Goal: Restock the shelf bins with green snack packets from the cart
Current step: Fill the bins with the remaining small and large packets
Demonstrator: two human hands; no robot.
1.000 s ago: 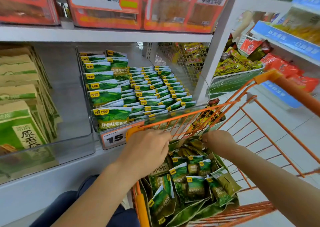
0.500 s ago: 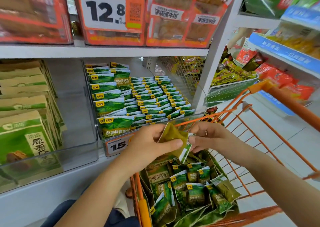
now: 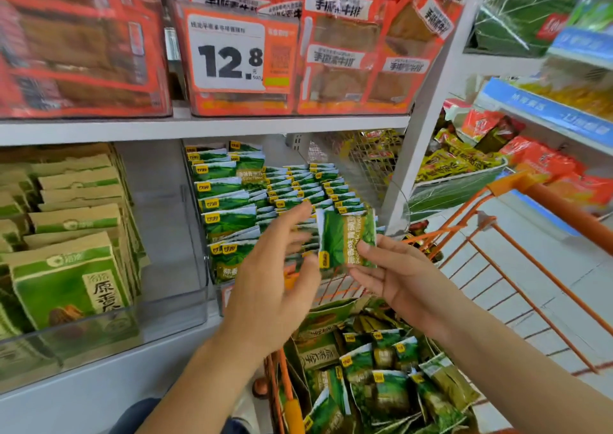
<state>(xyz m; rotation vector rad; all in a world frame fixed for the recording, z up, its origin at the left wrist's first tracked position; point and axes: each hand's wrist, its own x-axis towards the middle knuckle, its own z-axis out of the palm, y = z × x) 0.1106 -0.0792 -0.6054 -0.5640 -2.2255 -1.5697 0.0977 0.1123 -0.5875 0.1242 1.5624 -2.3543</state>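
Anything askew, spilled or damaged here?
Nothing damaged or spilled. The green packets lie jumbled in the cart, unlike the neat rows in the shelf bin. The right hand holds one packet.

One head-worn wide-angle view, looking forward and down from close, facing the shelf (image 3: 205, 128) and its bin (image 3: 199, 234) ahead, the cart (image 3: 497, 234) low on the right, both forearms entering from the bottom edge, picture edges curved and blurred

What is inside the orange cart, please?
The orange cart holds loose green snack packets, piled in an opened green bag. What lies under the pile is covered. The right hand holds one packet above it.
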